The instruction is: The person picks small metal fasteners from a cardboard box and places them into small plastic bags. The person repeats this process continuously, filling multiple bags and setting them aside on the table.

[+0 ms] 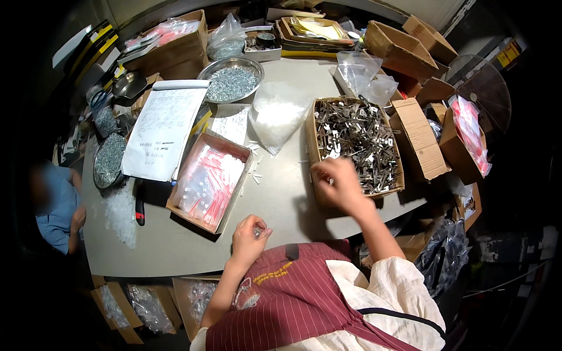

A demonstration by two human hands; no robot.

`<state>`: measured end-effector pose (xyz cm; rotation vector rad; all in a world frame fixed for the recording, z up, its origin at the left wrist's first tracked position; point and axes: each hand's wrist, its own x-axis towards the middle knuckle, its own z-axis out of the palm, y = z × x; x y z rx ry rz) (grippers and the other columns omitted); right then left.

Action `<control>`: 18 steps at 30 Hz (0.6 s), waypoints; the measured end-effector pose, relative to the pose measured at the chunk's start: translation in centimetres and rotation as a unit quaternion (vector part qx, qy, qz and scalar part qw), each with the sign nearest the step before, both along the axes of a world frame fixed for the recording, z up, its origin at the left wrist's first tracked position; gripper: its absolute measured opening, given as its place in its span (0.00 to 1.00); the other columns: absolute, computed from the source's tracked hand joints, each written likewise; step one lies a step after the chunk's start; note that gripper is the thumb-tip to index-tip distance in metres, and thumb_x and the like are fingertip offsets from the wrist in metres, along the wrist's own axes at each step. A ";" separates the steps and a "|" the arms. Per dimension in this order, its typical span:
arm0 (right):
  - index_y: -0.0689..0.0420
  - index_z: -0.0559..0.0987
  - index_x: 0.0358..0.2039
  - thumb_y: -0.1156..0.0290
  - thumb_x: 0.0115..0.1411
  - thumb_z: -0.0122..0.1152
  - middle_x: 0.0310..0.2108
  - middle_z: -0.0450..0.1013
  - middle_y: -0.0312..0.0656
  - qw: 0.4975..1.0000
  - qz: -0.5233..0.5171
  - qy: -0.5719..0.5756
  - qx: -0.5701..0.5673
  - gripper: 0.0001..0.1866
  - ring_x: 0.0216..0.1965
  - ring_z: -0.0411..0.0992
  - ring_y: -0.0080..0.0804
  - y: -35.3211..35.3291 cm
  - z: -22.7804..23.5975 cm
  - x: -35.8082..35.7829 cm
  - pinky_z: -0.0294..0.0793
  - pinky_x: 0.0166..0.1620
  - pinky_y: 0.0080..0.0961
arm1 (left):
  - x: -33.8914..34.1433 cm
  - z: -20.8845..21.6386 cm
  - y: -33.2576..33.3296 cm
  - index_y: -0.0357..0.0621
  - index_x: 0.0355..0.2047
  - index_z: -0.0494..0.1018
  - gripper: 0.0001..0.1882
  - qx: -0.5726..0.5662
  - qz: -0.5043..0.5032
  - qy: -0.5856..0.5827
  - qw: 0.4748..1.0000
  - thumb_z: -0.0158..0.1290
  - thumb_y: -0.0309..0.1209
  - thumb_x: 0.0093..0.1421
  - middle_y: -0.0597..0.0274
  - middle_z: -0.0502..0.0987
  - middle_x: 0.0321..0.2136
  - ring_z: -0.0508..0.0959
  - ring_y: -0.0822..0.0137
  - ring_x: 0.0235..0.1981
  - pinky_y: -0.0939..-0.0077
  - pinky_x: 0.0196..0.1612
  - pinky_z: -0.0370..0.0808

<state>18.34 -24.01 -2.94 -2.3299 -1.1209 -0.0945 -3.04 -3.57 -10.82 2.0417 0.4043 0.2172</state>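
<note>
On the far left another person in a blue shirt sits by the grey table. Near them a round bowl of small screws rests on the table edge. Next comes a white sheet of paper, and above it a shiny bowl of screws.

Beside the paper lies a flat box of little clear bags with red strips. Just below it, the left hand is curled up. It seems to pinch a small clear bag near the table's front edge, close to the body.

A white plastic bag of small white pieces sits in the middle. Further right, the right hand reaches into a cardboard box of little metal pieces. Its fingers are bunched together, but I cannot tell if they pinch a piece yet.

I think this is the picking step: getting metal pieces for the little bag. The next move needs a firm pinch on a few pieces and the bag's mouth held open.
</note>
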 end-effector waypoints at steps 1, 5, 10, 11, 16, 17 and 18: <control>0.56 0.83 0.38 0.77 0.49 0.66 0.32 0.75 0.43 0.995 -0.051 -0.061 -0.062 0.14 0.38 0.73 0.43 -0.8 0.3 1.7 0.69 0.45 0.38 | -0.1 -0.1 0.0 0.40 0.31 0.72 0.11 -0.015 -0.005 0.008 1.000 0.65 0.25 0.51 0.57 0.78 0.27 0.79 0.55 0.33 0.63 0.39 0.74; 0.52 0.85 0.35 0.77 0.46 0.63 0.38 0.72 0.42 0.974 -0.069 -0.130 -0.170 0.13 0.46 0.69 0.40 -2.6 -1.9 6.5 0.66 0.50 0.36 | 0.0 0.0 -0.1 0.40 0.31 0.72 0.11 -0.035 -0.021 0.010 0.999 0.65 0.25 0.51 0.57 0.78 0.27 0.79 0.56 0.32 0.64 0.39 0.75; 0.51 0.84 0.36 0.73 0.45 0.63 0.37 0.72 0.40 0.954 -0.047 -0.213 -0.207 0.15 0.46 0.69 0.39 -4.2 -1.3 8.2 0.66 0.52 0.35 | -0.4 0.2 0.2 0.39 0.31 0.72 0.11 -0.026 0.003 -0.003 1.000 0.65 0.25 0.52 0.57 0.79 0.28 0.80 0.58 0.33 0.66 0.39 0.76; 0.51 0.84 0.36 0.73 0.46 0.64 0.37 0.72 0.40 0.956 -0.050 -0.202 -0.207 0.14 0.46 0.69 0.39 -4.5 -1.1 8.2 0.66 0.52 0.35 | -0.6 -0.4 0.3 0.39 0.32 0.72 0.11 -0.037 0.013 0.000 0.999 0.65 0.25 0.52 0.57 0.79 0.28 0.81 0.58 0.33 0.67 0.39 0.76; 0.53 0.80 0.31 0.69 0.52 0.66 0.35 0.72 0.40 0.949 -0.025 -0.218 -0.226 0.06 0.44 0.70 0.39 -5.4 -2.6 8.6 0.66 0.50 0.36 | -0.3 -1.2 -0.3 0.39 0.32 0.73 0.12 -0.086 0.009 0.006 0.996 0.65 0.25 0.52 0.56 0.79 0.29 0.81 0.59 0.34 0.68 0.40 0.76; 0.52 0.82 0.30 0.73 0.49 0.62 0.34 0.72 0.38 0.947 -0.014 -0.227 -0.227 0.07 0.44 0.70 0.36 -5.5 -2.6 8.6 0.66 0.51 0.33 | -0.1 -0.9 -0.4 0.39 0.32 0.73 0.12 -0.086 0.002 0.004 0.996 0.65 0.25 0.52 0.56 0.79 0.29 0.81 0.59 0.34 0.67 0.39 0.76; 0.53 0.81 0.30 0.73 0.48 0.62 0.34 0.72 0.38 0.947 -0.008 -0.232 -0.222 0.07 0.44 0.70 0.37 -5.5 -2.0 8.3 0.66 0.51 0.33 | 0.1 -0.6 -0.5 0.39 0.33 0.73 0.12 -0.085 -0.004 0.002 0.996 0.65 0.25 0.52 0.56 0.79 0.29 0.81 0.59 0.34 0.67 0.39 0.76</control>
